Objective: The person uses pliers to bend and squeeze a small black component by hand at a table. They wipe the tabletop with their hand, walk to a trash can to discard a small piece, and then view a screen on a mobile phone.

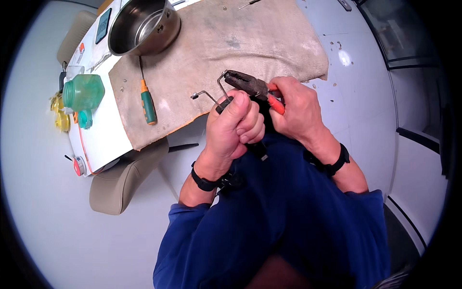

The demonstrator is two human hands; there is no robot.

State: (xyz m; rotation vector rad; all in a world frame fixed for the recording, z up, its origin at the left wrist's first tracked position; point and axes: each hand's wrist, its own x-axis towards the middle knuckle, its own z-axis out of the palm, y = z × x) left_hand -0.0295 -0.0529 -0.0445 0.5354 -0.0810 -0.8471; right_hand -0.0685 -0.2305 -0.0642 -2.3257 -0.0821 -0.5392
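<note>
My left hand (235, 123) is closed around a black handle (224, 104). Two thin, bent metal rods (210, 96) stick out of its top, and its lower end shows beneath my fist. In my right hand (299, 107) is a pair of combination pliers (248, 84) with red grips and dark, worn jaws. The plier jaws are at the tip of the right-hand rod; whether they clamp it I cannot tell. Both hands are close together above my lap, at the near edge of the table.
A beige cloth (207, 38) covers much of the table. On it are a steel pot (166, 31) and a green-orange screwdriver (147, 103). To the left stand a green jar (86, 93), a teal lid (85, 119) and a phone (103, 26). A beige chair (118, 188) is below.
</note>
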